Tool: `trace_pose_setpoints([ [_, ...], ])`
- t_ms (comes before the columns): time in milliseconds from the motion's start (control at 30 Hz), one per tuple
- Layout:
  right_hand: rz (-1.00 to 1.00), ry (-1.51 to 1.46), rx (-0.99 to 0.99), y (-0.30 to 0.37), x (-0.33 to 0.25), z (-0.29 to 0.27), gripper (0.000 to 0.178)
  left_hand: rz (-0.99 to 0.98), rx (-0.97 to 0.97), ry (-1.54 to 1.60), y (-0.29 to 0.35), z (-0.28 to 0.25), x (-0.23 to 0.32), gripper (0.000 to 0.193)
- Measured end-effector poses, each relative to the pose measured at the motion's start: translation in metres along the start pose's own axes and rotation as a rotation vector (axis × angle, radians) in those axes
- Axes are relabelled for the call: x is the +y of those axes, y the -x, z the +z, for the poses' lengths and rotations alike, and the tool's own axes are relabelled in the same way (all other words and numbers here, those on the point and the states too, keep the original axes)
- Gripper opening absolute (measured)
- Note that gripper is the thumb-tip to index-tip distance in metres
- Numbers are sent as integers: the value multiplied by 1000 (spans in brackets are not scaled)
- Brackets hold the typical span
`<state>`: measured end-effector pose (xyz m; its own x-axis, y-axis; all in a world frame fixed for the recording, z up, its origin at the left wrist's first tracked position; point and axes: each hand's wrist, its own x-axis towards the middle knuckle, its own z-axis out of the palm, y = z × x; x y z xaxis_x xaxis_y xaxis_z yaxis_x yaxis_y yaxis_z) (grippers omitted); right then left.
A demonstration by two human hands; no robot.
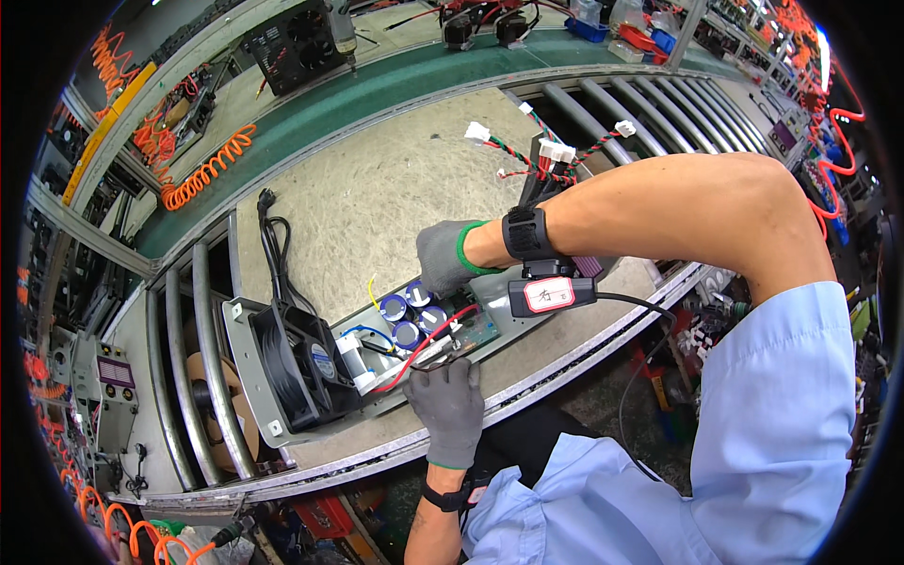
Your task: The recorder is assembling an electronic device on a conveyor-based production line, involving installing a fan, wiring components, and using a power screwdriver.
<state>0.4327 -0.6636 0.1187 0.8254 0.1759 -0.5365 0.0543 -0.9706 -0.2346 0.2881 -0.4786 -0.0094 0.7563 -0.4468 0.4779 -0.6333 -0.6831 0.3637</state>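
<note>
A long metal chassis (513, 330) lies across the bench, with a black cooling fan (299, 372) at its left end. Inside it are several blue-sleeved capacitors (406, 334), a white cylinder (352, 361), a green circuit board (480, 328) and a thick red wire (428, 339). My right hand (446, 259), in a grey glove, reaches over the capacitors from the far side with curled fingers; whatever they hold is hidden. At the chassis's near edge my left hand (448, 407), also gloved, has its fingers bent inward by the red wire; its grip is unclear.
A black power cord (273, 245) stretches from the fan end over the bench board (377, 179). White connectors (556, 153) on twisted wires stand up behind my right forearm. Metal rollers (191, 367) flank the board. A hanging power screwdriver (343, 33) and orange coiled hose (207, 179) are beyond.
</note>
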Motion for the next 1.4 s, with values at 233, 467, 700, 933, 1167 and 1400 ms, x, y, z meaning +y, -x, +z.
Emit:
trace_pose_setpoints([
  [233, -57, 38, -149, -6, 8, -5, 30, 6, -35, -2, 0, -1, 0, 12],
  [467, 14, -10, -125, -5, -2, -13, 28, 3, -6, 12, 0, 4, 0, 12],
  [700, -46, 71, 8, -6, -9, 3, 33, -36, -41, -5, -1, 3, 3, 10],
  [933, 36, 74, -230, -24, -5, 0, 29, -23, -13, 18, 0, 5, 1, 11],
  [1167, -259, 605, -233, -49, -1, 4, 32, 41, 88, -35, 1, 9, 0, 15],
  [1400, -89, 652, 422, 28, -49, 0, 21, 53, 140, -5, 4, 12, -3, 15],
])
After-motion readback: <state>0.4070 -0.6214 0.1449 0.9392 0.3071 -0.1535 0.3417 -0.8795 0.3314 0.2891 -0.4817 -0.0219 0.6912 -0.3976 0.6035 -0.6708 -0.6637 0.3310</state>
